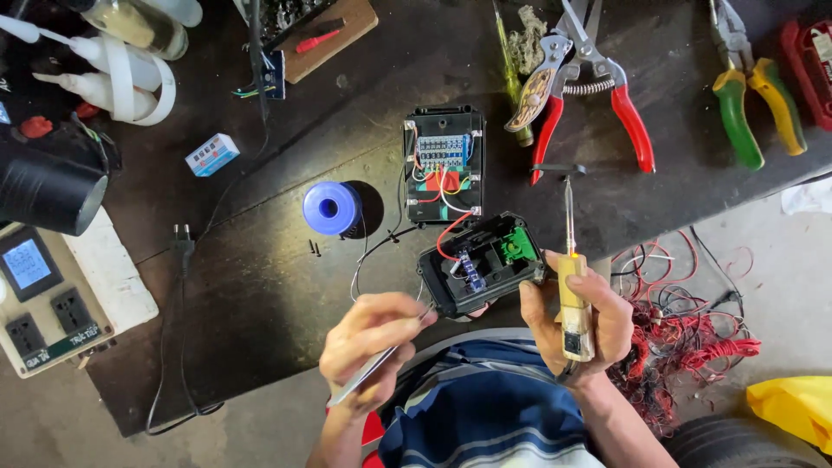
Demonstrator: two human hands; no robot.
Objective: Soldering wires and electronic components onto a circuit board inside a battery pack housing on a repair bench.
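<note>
- The left hand [368, 342] pinches slim metal tweezers [374, 366] between thumb and fingers, tips aimed at the near edge of the black housing half [481, 264]; that grip looks suited to picking at a fine wire or small part.
- The right hand [576, 325] wraps a yellow soldering iron [572, 290] in a closed grip, tip pointing up and away, likely to keep the hot end off the plastic and wires; the same hand seems to steady the housing's right edge.
- The housing half lies open side up at the counter [260, 286] edge, just in front of the person, showing a green circuit board [520, 245] and a small blue part inside.
- Red, white and black wires link it to the other half [444, 165], which lies just beyond with a row of blue-and-white terminals.
- A blue solder spool [331, 208] sits near, to the left; red-handled pruning shears [589, 95] lie farther back.
</note>
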